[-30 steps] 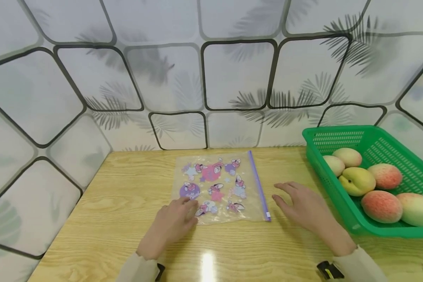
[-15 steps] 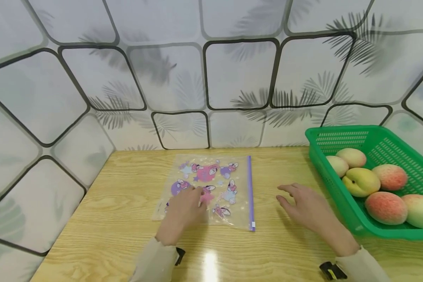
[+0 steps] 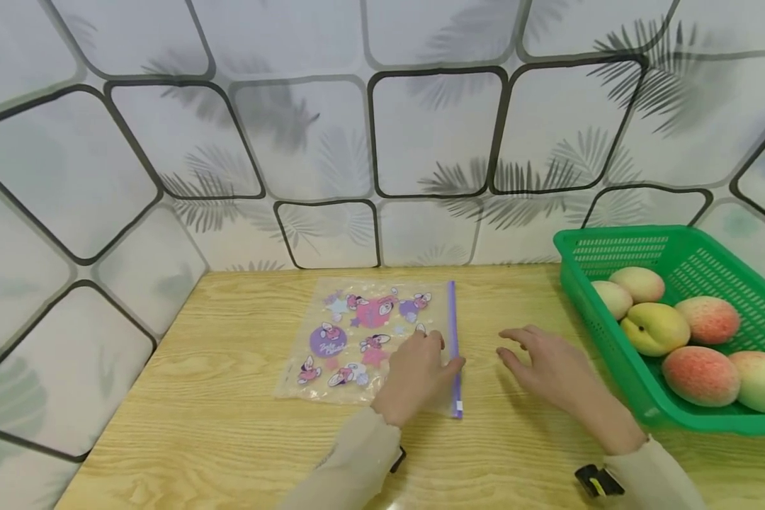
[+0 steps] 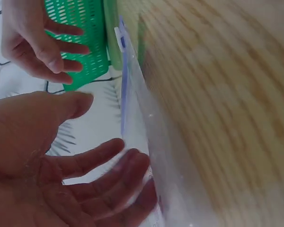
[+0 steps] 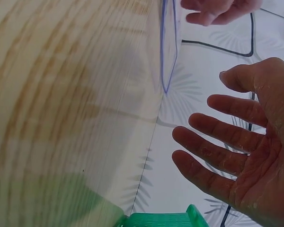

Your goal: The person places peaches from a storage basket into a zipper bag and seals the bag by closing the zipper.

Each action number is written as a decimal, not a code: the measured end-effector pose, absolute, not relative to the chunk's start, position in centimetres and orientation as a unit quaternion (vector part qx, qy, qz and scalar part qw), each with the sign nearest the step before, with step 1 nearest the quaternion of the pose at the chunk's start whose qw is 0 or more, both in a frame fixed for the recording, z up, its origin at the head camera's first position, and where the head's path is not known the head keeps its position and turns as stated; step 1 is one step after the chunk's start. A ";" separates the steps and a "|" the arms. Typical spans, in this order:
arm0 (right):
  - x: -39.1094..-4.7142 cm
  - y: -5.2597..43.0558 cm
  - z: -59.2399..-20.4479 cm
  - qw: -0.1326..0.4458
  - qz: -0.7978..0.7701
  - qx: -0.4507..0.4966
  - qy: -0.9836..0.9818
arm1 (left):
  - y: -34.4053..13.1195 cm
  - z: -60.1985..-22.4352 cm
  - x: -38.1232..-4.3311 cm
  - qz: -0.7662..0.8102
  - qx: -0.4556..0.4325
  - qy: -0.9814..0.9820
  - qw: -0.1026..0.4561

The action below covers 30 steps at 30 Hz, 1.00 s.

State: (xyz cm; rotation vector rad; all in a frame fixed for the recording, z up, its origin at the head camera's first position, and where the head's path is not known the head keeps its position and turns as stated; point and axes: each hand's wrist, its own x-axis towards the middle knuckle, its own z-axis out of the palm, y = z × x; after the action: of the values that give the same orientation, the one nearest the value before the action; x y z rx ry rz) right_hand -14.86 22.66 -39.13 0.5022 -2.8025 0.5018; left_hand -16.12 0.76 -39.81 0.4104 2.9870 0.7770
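Observation:
A clear zip bag [image 3: 331, 365] printed with pink and purple cartoon figures lies flat on the wooden table. Its purple zip strip [image 3: 452, 312] runs down the right side, with a white slider [image 3: 459, 406] at the near end. My left hand [image 3: 414, 372] is over the bag's right part, its thumb overlapping the strip in the head view. In the left wrist view its fingers [image 4: 118, 179] are loosely bent with the thumb apart, fingertips right at the bag's surface. My right hand [image 3: 551, 368] hovers right of the strip, fingers spread and holding nothing.
A green plastic basket [image 3: 570, 283] stands at the right, close to my right forearm. Inside are several peaches [image 3: 701, 375] and one yellow fruit [image 3: 655, 329]. A patterned wall covering [image 3: 433, 134] rises behind the wooden table [image 3: 217, 368] and along its left side.
The bag has shifted slightly left and toward me, its strip now straighter. My left hand has moved right across it to the strip. The right hand has barely moved.

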 end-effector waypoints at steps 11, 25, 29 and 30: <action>-15.5 22.5 -39.4 0.125 0.171 0.181 -0.960 | 2.3 -40.9 -15.9 0.117 0.081 0.989 -0.040; -16.0 22.3 -39.8 0.072 0.191 0.148 -0.968 | 3.3 -41.2 -16.5 0.047 0.062 0.991 -0.108; -16.1 22.3 -39.9 0.065 0.217 0.144 -0.963 | 1.8 -40.4 -17.2 0.218 0.090 0.972 -0.018; -16.2 22.2 -39.9 0.065 0.231 0.145 -0.960 | 1.3 -40.1 -17.3 0.275 0.091 0.957 0.014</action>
State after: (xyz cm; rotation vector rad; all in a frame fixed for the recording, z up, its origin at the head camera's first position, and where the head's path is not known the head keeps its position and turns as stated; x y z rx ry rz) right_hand -16.20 22.21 -39.94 0.4376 -2.8965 0.6969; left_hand -17.31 1.29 -40.07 0.2847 2.9805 0.8559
